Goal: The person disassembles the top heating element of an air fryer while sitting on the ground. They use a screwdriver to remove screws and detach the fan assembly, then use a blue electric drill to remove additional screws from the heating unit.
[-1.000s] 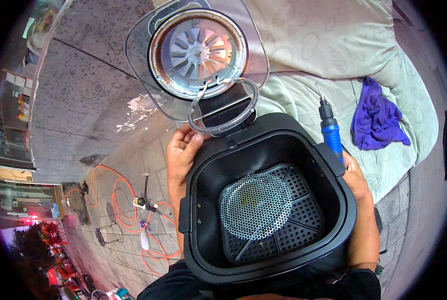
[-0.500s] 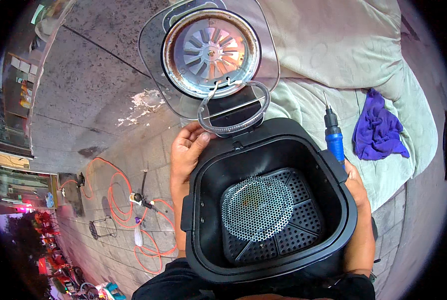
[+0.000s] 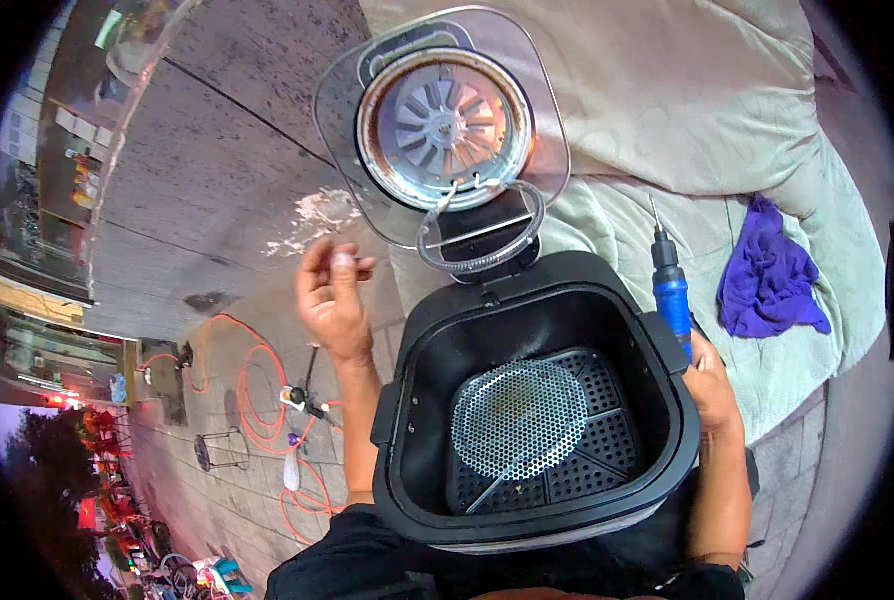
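A black air fryer body point(image 3: 527, 532) rests on my lap with its lid tipped back. Inside lie a perforated black tray point(image 3: 607, 445) and a round silver mesh disc point(image 3: 519, 420). The lid's underside shows a metal fan point(image 3: 445, 127) within a stained round housing, and a ring-shaped heating element point(image 3: 482, 262) hangs from it by its leads. Left of the hinge, my left hand point(image 3: 335, 305) is raised clear of the fryer, fingers curled toward the thumb; whatever they pinch is hidden. At the fryer's right side, my right hand point(image 3: 709, 385) grips a blue electric screwdriver point(image 3: 671, 295), bit pointing up.
A pale green blanket point(image 3: 627, 110) covers the surface ahead, with a crumpled purple cloth point(image 3: 770, 270) on the right. A dark grey slab point(image 3: 237, 150) spans the far left. On the tiled floor lie an orange hose point(image 3: 252, 400) and a small wire stand point(image 3: 217, 450).
My left hand has left the fryer's hinge area and moved up and left, fingers curled. My right hand still holds the screwdriver. The view has shifted slightly.
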Demonstrator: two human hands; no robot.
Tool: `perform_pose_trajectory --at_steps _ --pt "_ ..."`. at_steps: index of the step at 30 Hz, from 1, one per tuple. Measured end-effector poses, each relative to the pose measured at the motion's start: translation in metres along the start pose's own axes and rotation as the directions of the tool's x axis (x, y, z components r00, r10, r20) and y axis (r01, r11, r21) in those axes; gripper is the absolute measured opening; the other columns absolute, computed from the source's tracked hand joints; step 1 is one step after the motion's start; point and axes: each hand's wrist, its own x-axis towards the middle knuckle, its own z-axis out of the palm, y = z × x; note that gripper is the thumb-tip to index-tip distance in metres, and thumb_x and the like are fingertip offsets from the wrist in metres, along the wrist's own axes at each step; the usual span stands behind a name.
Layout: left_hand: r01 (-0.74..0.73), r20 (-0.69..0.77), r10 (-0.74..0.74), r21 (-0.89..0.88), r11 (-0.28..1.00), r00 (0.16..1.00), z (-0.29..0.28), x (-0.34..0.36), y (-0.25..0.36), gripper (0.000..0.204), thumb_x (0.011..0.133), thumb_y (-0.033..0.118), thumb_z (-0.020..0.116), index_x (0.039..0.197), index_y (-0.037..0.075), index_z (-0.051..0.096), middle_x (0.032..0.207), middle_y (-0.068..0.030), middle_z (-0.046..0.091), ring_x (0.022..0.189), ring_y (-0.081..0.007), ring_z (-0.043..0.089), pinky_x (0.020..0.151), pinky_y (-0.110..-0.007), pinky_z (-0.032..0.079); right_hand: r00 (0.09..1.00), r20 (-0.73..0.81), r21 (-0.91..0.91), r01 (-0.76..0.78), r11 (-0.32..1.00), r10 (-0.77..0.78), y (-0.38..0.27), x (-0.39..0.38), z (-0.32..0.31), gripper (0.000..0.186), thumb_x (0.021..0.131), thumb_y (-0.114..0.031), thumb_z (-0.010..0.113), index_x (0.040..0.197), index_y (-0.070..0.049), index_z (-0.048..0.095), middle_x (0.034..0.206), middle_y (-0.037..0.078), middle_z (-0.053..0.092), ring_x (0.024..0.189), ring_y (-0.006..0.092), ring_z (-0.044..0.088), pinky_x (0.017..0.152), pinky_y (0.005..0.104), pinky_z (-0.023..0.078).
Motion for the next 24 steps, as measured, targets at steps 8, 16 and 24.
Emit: perform_pose_trajectory --at_steps 8,16,24 --pt "-0.663 0.735 0.208 0.404 0.630 0.645 0.095 0.072 0.110 0.025 0.099 0.017 0.073 0.117 0.000 0.076 0.105 -0.0138 0.076 0.093 -0.0214 0.073 0.081 -0.032 0.057 0.999 0.031 -0.003 -0.004 1.000 0.004 0.002 -0.003 0.002 0.064 0.080 -0.013 0.067 0.142 0.000 0.057 0.107 0.001 0.067 0.089 0.0086 0.061 0.082 0.0250 0.050" --pt "-0.598 0.745 0.023 0.516 0.613 0.667 0.158 0.102 0.058 0.033 0.090 0.031 0.076 0.106 0.003 0.080 0.089 -0.0235 0.076 0.084 -0.0405 0.075 0.083 -0.046 0.058 1.000 0.025 -0.023 0.012 1.000 -0.011 0.003 -0.005 -0.001 0.057 0.083 -0.013 0.067 0.138 -0.001 0.059 0.098 -0.001 0.063 0.082 0.0079 0.058 0.076 0.0260 0.050" --pt "-0.563 0.705 -0.092 0.631 0.534 0.703 0.170 0.095 0.065 0.032 0.089 0.031 0.076 0.103 0.003 0.080 0.096 -0.0203 0.078 0.089 -0.0345 0.077 0.084 -0.043 0.059 1.000 0.017 -0.032 0.005 0.999 -0.004 -0.003 -0.008 0.003 0.053 0.083 -0.014 0.069 0.134 0.000 0.060 0.093 -0.002 0.062 0.078 0.0065 0.056 0.072 0.0243 0.048"
